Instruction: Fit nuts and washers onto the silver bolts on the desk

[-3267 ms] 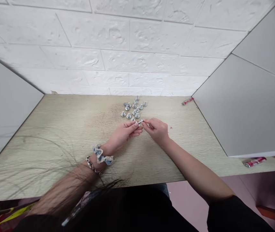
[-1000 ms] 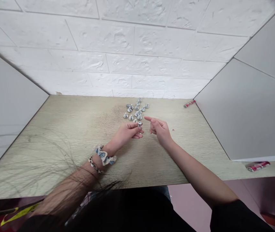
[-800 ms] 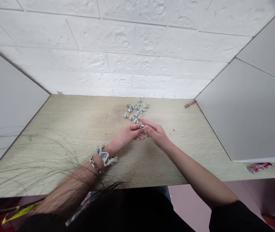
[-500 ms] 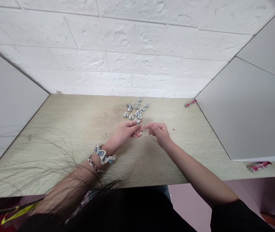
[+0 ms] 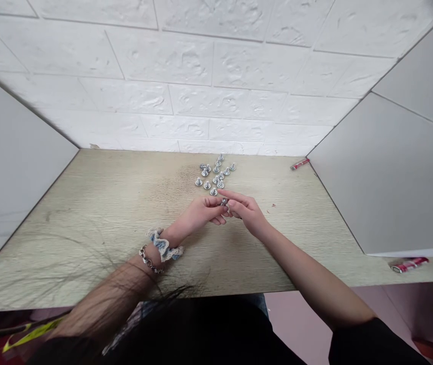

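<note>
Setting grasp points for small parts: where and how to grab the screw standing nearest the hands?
Likely best: pinch the upright shank of the front screw, coming straight down from above. It seems to stand on its wide round head, shank up; other screws stand behind it, and the right hand is close on its right.

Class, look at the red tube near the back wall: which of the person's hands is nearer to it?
Right. The right hand is left of the red tube and closer to the body; the left hand is farther left.
</note>
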`<state>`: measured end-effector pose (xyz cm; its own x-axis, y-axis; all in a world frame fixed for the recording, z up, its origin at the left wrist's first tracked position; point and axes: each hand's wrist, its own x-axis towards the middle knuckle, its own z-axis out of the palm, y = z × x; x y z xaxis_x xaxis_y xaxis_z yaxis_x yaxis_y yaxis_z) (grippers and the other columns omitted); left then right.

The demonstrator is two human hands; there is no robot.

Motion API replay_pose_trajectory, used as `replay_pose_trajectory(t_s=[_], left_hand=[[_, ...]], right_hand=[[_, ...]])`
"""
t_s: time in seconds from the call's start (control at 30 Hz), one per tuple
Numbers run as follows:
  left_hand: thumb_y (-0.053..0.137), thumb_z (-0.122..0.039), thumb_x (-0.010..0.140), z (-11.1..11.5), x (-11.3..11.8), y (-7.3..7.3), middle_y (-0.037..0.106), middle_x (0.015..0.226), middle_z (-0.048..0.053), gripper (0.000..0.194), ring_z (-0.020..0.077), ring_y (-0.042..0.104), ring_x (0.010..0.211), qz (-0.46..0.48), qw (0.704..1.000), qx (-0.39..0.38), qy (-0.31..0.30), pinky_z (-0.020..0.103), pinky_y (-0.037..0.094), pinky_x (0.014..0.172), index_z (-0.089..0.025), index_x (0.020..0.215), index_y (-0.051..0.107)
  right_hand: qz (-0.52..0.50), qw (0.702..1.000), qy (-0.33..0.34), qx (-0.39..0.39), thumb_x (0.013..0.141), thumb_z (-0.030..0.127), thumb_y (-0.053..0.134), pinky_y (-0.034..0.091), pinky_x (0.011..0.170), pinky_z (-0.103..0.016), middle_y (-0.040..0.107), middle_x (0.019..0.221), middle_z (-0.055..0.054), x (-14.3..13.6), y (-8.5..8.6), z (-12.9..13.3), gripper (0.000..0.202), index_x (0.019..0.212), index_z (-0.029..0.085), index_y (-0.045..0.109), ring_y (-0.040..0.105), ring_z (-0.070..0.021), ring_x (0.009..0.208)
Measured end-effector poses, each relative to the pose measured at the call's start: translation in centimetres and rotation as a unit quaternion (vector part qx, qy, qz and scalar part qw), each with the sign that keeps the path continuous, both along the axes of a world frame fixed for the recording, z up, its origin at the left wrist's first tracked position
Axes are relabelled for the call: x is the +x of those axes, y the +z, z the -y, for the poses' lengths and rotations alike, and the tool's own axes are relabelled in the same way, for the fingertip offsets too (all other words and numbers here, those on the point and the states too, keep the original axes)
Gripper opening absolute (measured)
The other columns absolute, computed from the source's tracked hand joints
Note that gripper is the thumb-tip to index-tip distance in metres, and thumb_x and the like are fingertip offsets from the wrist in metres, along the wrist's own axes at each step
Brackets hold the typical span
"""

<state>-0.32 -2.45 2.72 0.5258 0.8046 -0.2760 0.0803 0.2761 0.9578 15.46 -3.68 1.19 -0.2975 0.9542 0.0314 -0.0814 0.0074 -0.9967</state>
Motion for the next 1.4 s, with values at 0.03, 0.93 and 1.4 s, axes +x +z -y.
replay_pose_trajectory(t_s=[0.03,0.93,1.4], left_hand=[[0.066,-0.036,0.072,0.0,0.0,-0.1,0.064,0.070,0.000,0.023,0.0061,0.057,0.057,-0.001,1.000,0.008,-0.001,0.019,0.047,0.059,-0.013,0.071,0.062],[0.067,-0.039,0.072,0.0,-0.3,-0.2,0.066,0.078,0.002,0.033,0.0114,0.061,0.075,0.009,0.999,0.032,-0.004,0.023,0.047,0.071,-0.017,0.097,0.067],[0.056,-0.046,0.081,0.4,-0.4,-0.6,0.063,0.080,0.003,0.049,0.0105,0.059,0.068,0.055,0.998,0.026,-0.013,0.024,0.048,0.069,-0.021,0.122,0.055]], right_hand=[[0.013,1.000,0.009,0.000,0.075,0.039,0.058,0.034,0.055,-0.024,0.050,0.061,0.003,0.0,-0.1,0.0,0.046,0.115,0.017,0.062,0.041,-0.0089,0.057],[0.100,0.993,-0.048,0.048,0.069,0.041,0.066,0.033,0.048,-0.023,0.052,0.054,0.003,0.3,-0.3,-0.8,0.030,0.089,0.018,0.070,0.040,-0.0081,0.050],[0.037,0.997,-0.065,0.034,0.062,0.048,0.072,0.033,0.046,-0.021,0.049,0.049,0.006,-0.1,0.5,-0.8,0.038,0.064,0.019,0.048,0.042,-0.0070,0.045]])
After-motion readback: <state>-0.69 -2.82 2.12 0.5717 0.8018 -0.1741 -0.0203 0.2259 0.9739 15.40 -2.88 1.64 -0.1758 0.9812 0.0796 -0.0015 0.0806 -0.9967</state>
